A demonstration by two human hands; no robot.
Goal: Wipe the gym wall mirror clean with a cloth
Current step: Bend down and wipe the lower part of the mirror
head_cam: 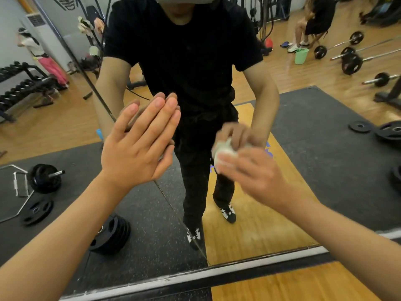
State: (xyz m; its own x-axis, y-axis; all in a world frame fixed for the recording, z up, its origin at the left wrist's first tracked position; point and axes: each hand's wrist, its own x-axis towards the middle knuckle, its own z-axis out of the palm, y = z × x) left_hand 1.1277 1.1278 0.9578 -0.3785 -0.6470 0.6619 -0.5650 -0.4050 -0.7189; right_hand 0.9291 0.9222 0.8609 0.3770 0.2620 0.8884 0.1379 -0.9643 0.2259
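The wall mirror [303,148] fills most of the view and reflects a person in black clothes. My left hand [138,144] lies flat against the glass with straight fingers, just left of the vertical seam between two mirror panels. My right hand [253,172] is blurred and grips a bunched white cloth [223,151], held against the glass at about waist height of the reflection. Both forearms reach in from the bottom corners.
The mirror's metal bottom frame [195,276] runs across low in view, with wooden floor [303,285] below it. Reflected in the glass are black mats, weight plates [110,235], barbells [351,61], a dumbbell rack [21,88], a green bucket [301,55] and other people.
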